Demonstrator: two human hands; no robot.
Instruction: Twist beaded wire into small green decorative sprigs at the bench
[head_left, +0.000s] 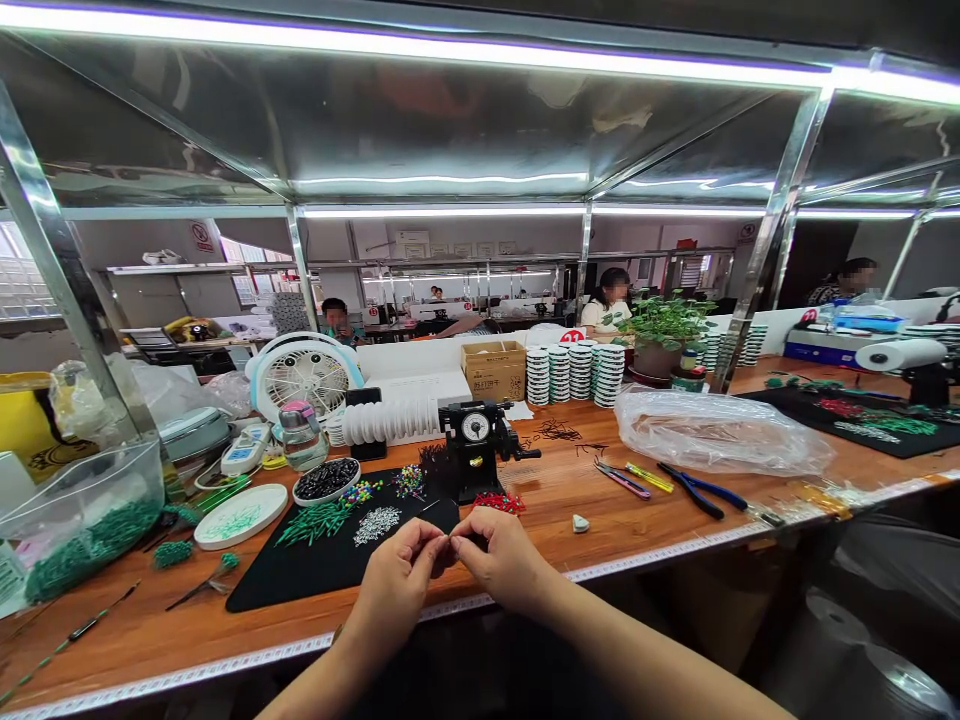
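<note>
My left hand (397, 575) and my right hand (504, 562) meet at the fingertips over the front edge of the wooden bench. Both are closed in a pinch, and whatever lies between the fingers is too small to make out. Behind them is a black mat (274, 572) bearing green pieces (315, 522), small silvery pieces (376, 525) and colourful beads (361, 493). Red pieces (499, 502) lie just beyond my right hand, at the foot of a black winding machine (474, 450) with white discs (390, 420) on its shaft.
Pliers (701, 492), cutters (624, 479) and a white lump (580, 523) lie to the right. A plastic bag (720, 435) and stacked spools (574, 375) stand behind. On the left are a white dish (240, 516), a black bead bowl (327, 484) and a fan (306, 380). People sit farther back.
</note>
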